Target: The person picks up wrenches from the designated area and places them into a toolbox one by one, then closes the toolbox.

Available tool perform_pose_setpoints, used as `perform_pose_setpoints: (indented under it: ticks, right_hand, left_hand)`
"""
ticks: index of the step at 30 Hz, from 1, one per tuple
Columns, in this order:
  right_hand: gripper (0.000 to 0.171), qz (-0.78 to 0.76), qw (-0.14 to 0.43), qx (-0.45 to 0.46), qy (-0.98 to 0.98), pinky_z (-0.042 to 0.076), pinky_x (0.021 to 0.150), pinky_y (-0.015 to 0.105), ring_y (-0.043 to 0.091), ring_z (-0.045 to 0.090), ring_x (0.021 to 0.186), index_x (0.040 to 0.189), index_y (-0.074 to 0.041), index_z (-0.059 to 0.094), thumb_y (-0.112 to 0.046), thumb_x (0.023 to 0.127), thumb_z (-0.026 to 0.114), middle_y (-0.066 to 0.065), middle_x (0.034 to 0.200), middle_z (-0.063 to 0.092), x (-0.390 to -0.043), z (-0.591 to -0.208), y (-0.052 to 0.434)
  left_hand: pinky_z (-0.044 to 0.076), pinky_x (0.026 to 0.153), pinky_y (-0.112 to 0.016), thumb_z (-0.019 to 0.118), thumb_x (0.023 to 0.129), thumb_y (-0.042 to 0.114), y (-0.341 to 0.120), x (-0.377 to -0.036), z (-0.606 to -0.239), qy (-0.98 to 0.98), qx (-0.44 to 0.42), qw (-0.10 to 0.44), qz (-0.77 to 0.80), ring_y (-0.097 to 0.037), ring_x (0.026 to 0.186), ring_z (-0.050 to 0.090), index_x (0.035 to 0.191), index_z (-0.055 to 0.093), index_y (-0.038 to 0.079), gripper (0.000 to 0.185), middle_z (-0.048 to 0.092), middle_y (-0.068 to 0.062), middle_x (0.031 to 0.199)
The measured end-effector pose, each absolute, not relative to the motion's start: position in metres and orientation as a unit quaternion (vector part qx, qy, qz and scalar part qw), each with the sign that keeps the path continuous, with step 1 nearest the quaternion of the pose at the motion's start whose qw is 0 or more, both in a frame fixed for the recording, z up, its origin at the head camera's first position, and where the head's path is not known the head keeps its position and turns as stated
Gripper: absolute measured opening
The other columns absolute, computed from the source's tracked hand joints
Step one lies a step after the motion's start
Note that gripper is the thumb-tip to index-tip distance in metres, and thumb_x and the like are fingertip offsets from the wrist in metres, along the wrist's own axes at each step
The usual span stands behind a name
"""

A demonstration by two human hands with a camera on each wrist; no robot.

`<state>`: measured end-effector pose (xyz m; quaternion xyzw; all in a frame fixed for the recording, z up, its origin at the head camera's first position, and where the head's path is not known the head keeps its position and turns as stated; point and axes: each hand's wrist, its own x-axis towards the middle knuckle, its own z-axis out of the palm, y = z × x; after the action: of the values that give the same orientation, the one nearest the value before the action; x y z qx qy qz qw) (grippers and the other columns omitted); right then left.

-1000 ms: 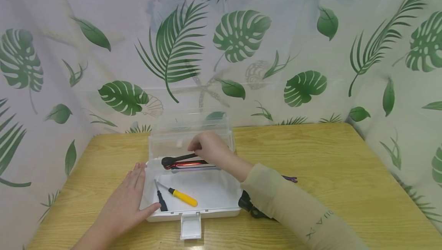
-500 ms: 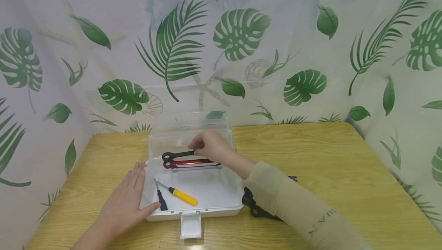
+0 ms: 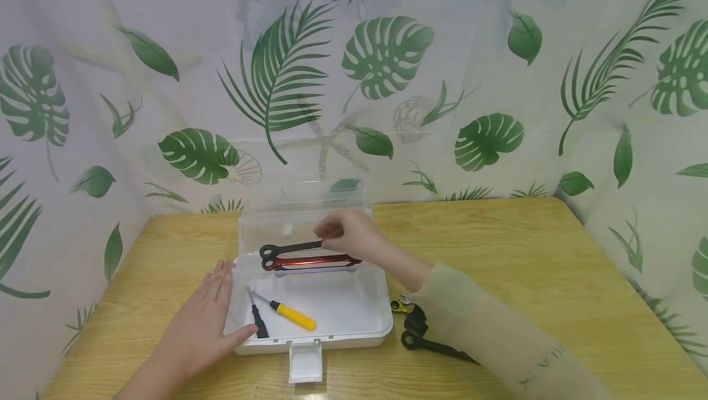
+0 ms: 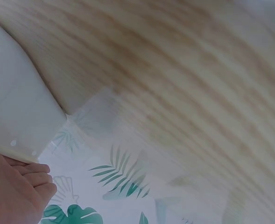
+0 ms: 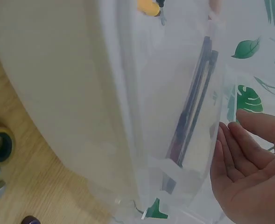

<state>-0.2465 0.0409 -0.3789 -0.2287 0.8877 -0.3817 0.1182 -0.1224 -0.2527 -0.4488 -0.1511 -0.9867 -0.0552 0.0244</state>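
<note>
A white toolbox [image 3: 354, 340] stands with its clear lid raised. My left hand [image 3: 201, 320] rests against its left side with straight fingers, thumb over the front corner. At the box's back, my right hand [image 3: 354, 237] hovers by the right end of a black ring wrench [image 3: 290, 247]. In the right wrist view this hand [image 5: 249, 168] has loosely bent fingers, thumb apart, nothing visible between them. In front of the black wrench lies a red wrench [image 3: 310, 260], with a purplish strip below it. A yellow-handled screwdriver [image 3: 295, 317] and a black-handled screwdriver [image 3: 258, 321] lie inside at front left.
Right of the box, a black wrench [image 3: 437, 346] and a yellow ring-ended wrench [image 3: 401, 306] lie on the wooden table [image 3: 531, 246], partly under the right sleeve [image 3: 498, 338]. The front latch [image 3: 306, 363] hangs down. A leaf-patterned curtain [image 3: 431, 160] stands behind.
The black wrench settles flat beside the red one. My right hand then draws back to the right while the wrench stays. More of the tools on the table shows. My left hand stays put.
</note>
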Motion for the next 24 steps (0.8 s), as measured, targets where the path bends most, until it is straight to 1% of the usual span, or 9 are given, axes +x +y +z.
perform_pose_setpoints:
  ticks: [7,14,24]
  right_hand:
    - [0.024,-0.405,0.121,-0.247,0.872,0.066,0.092,0.031,0.029,0.076,0.108,0.121,0.003,0.075,0.000,0.097,0.072,0.021,0.121,0.077,-0.245,-0.373,0.055]
    - [0.024,-0.434,0.125,-0.244,0.858,0.066,0.090,0.031,0.031,0.076,0.106,0.122,0.006,0.073,0.001,0.099,0.070,0.024,0.122,0.076,-0.243,-0.367,0.071]
    - [0.023,-0.453,0.105,-0.237,0.853,0.065,0.093,0.038,0.034,0.075,0.108,0.120,0.007,0.073,0.001,0.098,0.069,0.025,0.119,0.076,-0.246,-0.367,0.104]
  left_hand:
    - [0.035,0.129,-0.059,0.060,0.094,0.072,-0.254,-0.123,-0.450,-0.987,-0.152,0.027,-0.054,-0.049,0.158,0.032,0.157,0.035,-0.016,0.111,0.030,-0.030,0.170]
    - [0.036,0.128,-0.060,0.062,0.094,0.071,-0.255,-0.122,-0.450,-0.986,-0.156,0.031,-0.058,-0.050,0.157,0.033,0.157,0.035,-0.017,0.111,0.031,-0.031,0.170]
    - [0.034,0.129,-0.059,0.060,0.094,0.073,-0.254,-0.124,-0.450,-0.987,-0.148,0.023,-0.055,-0.049,0.158,0.032,0.158,0.034,-0.016,0.112,0.030,-0.030,0.170]
